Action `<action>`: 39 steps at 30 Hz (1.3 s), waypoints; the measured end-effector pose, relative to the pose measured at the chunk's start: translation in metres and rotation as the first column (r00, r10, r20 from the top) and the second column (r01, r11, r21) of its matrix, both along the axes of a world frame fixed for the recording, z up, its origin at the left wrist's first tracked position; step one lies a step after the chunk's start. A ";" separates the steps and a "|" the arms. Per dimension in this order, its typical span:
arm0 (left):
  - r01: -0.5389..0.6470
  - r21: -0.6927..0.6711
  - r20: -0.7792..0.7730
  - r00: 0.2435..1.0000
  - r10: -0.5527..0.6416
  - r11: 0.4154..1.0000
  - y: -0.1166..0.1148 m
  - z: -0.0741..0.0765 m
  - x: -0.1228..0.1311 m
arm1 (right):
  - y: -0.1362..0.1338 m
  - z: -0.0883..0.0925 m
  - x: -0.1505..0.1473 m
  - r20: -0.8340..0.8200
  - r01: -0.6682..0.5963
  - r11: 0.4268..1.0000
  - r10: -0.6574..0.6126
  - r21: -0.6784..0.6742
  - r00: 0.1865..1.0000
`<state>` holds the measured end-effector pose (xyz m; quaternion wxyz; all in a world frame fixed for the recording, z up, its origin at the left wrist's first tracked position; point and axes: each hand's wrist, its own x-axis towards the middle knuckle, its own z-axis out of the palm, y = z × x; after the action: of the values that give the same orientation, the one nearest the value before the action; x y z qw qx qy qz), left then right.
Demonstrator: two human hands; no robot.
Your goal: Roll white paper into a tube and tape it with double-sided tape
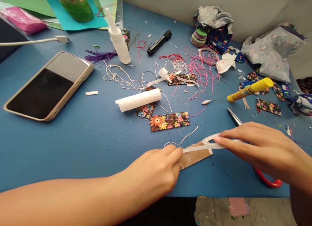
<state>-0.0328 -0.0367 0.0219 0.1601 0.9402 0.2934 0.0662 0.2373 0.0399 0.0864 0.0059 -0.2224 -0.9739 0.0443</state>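
A narrow white strip of tape [195, 149] runs between my two hands over a small brown cardboard piece [195, 158] at the table's front. My left hand [156, 169] is closed, pressing the strip's end and the cardboard's left part; its fingertips are partly hidden. My right hand [260, 148] pinches the looped far end of the strip between thumb and fingers. Beneath that hand lie scissors [268, 180], with red handle and metal blades showing on either side. A thin cream cord curls just behind the cardboard.
Floral fabric pieces [170, 122], a white tube [138, 100] and tangled pink thread [202, 66] lie beyond my hands. A yellow glue stick [251, 89] is at right. Farther off are a phone [48, 86], a glue bottle [119, 45], a black marker [159, 42] and cloth scraps [273, 53].
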 end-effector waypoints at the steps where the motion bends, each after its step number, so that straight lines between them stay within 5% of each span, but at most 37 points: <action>1: -0.015 -0.014 0.031 0.999 0.015 1.000 0.001 -0.001 0.000 | 0.004 -0.002 0.006 -0.067 0.034 0.998 -0.038 -0.059 0.997; 6: -0.174 -0.181 0.222 0.951 0.213 0.968 0.009 -0.012 0.004 | 0.016 -0.013 0.018 -0.344 -0.025 0.921 -0.119 -0.388 0.931; 11: -0.284 -0.441 0.278 0.859 0.430 0.851 0.018 -0.016 0.007 | 0.013 -0.014 0.011 -0.417 -0.063 0.913 -0.122 -0.403 0.901; 27: -0.231 -0.290 0.390 0.857 0.335 0.929 0.016 -0.017 0.011 | 0.011 -0.014 0.021 -0.336 -0.010 0.991 -0.035 -0.131 0.941; 39: -0.233 -0.162 0.317 0.908 0.274 0.959 0.014 -0.017 0.011 | 0.007 -0.013 0.019 -0.290 0.011 1.000 -0.015 -0.017 0.957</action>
<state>-0.0218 -0.0228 0.0045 0.2544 0.8573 0.3850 0.2283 0.2565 0.0471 0.0734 0.1473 -0.2200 -0.9607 0.0835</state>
